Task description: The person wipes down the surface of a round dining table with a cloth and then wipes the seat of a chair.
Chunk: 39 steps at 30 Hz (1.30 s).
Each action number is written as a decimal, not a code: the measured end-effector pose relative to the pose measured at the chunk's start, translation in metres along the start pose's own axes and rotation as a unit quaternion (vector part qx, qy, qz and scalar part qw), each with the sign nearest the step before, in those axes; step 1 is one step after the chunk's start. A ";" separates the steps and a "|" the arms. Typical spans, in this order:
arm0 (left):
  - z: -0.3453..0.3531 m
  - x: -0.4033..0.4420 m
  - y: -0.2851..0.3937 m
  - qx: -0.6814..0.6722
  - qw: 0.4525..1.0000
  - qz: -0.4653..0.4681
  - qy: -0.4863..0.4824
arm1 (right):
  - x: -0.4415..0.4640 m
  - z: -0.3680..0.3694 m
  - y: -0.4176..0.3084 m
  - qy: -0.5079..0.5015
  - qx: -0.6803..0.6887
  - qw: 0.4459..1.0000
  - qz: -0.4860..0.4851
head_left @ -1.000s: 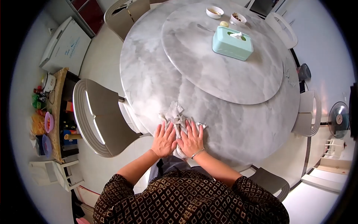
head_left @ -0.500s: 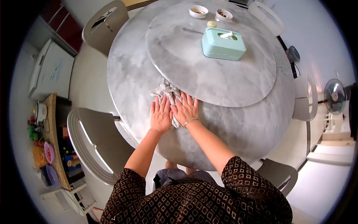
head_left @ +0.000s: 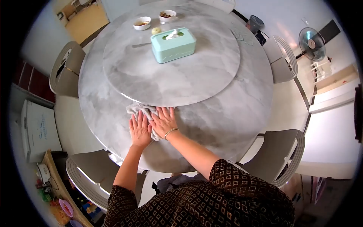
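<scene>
A crumpled grey-white cloth (head_left: 143,109) lies on the marble table (head_left: 242,113), close to the front edge of the raised round turntable (head_left: 181,87). My left hand (head_left: 140,130) rests flat on its left part, fingers spread. Beside it my right hand (head_left: 163,123), with a bracelet at the wrist, is pressed flat on the cloth, its fingers stretched out. Part of the cloth shows between the two hands and beyond the fingertips; the rest is hidden beneath them.
On the turntable stand a mint tissue box (head_left: 174,49), two bowls (head_left: 142,23) (head_left: 167,16), a small pale round item (head_left: 155,31) and a spoon (head_left: 141,45). Chairs (head_left: 274,151) surround the table. A fan (head_left: 312,44) is at the right.
Both hands and the cloth have moved forward over the table, from its near edge to beside the turntable. The camera view has turned, shifting the room around.
</scene>
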<state>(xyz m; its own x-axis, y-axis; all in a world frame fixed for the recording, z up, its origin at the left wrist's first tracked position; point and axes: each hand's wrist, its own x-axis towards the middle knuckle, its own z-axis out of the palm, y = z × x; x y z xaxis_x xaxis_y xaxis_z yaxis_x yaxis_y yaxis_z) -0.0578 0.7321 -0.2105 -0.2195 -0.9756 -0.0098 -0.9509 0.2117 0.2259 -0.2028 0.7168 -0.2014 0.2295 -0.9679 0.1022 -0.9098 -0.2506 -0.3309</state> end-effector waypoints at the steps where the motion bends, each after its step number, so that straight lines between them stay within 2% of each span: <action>1: 0.001 -0.001 0.001 0.009 1.000 0.013 0.006 | -0.002 0.001 0.003 0.013 0.002 1.000 -0.015; 8: 0.014 0.003 0.062 0.023 0.995 0.089 0.035 | -0.028 -0.021 0.070 0.019 0.018 0.999 -0.032; 10: 0.022 0.013 0.095 -0.017 0.993 0.115 0.039 | -0.035 -0.037 0.103 0.028 0.005 1.000 0.000; 12: 0.028 0.028 0.131 -0.006 0.992 0.122 0.025 | -0.041 -0.052 0.137 0.035 0.012 0.999 0.011; 14: 0.028 0.045 0.169 -0.024 0.991 0.118 -0.051 | -0.048 -0.064 0.172 0.061 -0.008 0.998 0.025; 16: 0.030 0.069 0.205 -0.016 0.990 0.129 -0.061 | -0.047 -0.080 0.208 0.062 -0.014 0.997 0.038; 18: 0.031 0.094 0.241 -0.088 0.982 0.136 -0.093 | -0.043 -0.091 0.246 0.077 -0.035 0.994 0.071; 22: 0.052 0.145 0.302 -0.123 0.976 0.147 -0.106 | -0.036 -0.110 0.322 0.125 -0.079 0.983 0.112; 24: 0.064 0.167 0.333 -0.118 0.974 0.172 -0.084 | -0.038 -0.117 0.358 0.115 -0.087 0.979 0.145; 26: 0.075 0.185 0.362 -0.112 0.971 0.201 -0.062 | -0.046 -0.128 0.388 0.111 -0.103 0.963 0.225; 27: 0.079 0.192 0.375 -0.060 0.972 0.220 -0.057 | -0.052 -0.134 0.401 0.113 -0.102 0.962 0.229; 28: 0.082 0.197 0.389 -0.008 0.970 0.238 -0.052 | -0.060 -0.142 0.413 0.109 -0.100 0.951 0.272; 29: 0.085 0.201 0.401 0.006 0.965 0.254 -0.067 | -0.069 -0.148 0.423 0.104 -0.098 0.938 0.314; 33: 0.093 0.191 0.439 0.031 0.954 0.282 -0.094 | -0.103 -0.157 0.438 0.094 -0.104 0.921 0.363; 39: 0.100 0.135 0.444 0.032 0.935 0.339 -0.100 | -0.151 -0.149 0.414 0.122 -0.108 0.916 0.367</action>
<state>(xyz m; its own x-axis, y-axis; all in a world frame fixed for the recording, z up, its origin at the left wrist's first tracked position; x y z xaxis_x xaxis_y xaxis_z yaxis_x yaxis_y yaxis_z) -0.5318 0.7005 -0.2092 -0.8065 -0.5873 -0.0685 -0.5885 0.7863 0.1879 -0.6661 0.7618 -0.2140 -0.5319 -0.8350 0.1413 -0.8411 0.5015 -0.2027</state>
